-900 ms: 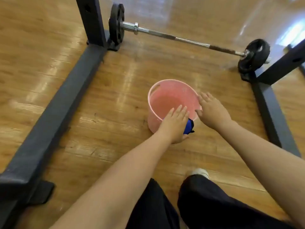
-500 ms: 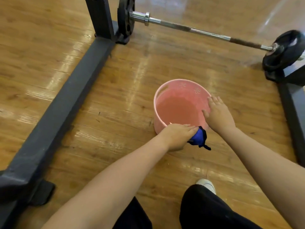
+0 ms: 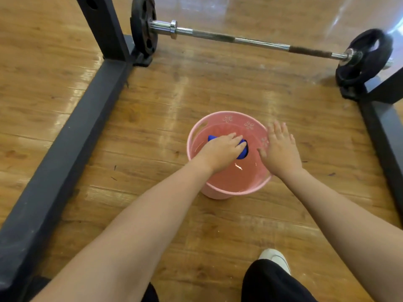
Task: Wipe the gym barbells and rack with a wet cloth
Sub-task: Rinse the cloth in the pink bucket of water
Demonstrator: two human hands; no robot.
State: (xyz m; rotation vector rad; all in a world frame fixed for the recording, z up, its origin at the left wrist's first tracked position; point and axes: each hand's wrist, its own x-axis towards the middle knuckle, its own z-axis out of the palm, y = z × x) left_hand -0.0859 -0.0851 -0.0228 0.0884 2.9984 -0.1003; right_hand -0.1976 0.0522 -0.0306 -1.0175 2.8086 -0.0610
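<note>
While gripping crumpled cloth [image 3: 242, 149], left hand [image 3: 220, 152] dips

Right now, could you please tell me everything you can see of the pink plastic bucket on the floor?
The round pink plastic bucket stands upright on the wooden floor, between the rack's dark base beams, nearer the right one. Its rim has a slot handle at the left and pale flower prints on the far inner wall. It holds water. The left hand reaches inside, gripping a blue cloth at the water. The right hand, fingers straight, lies over the right rim; contact is unclear.
</note>
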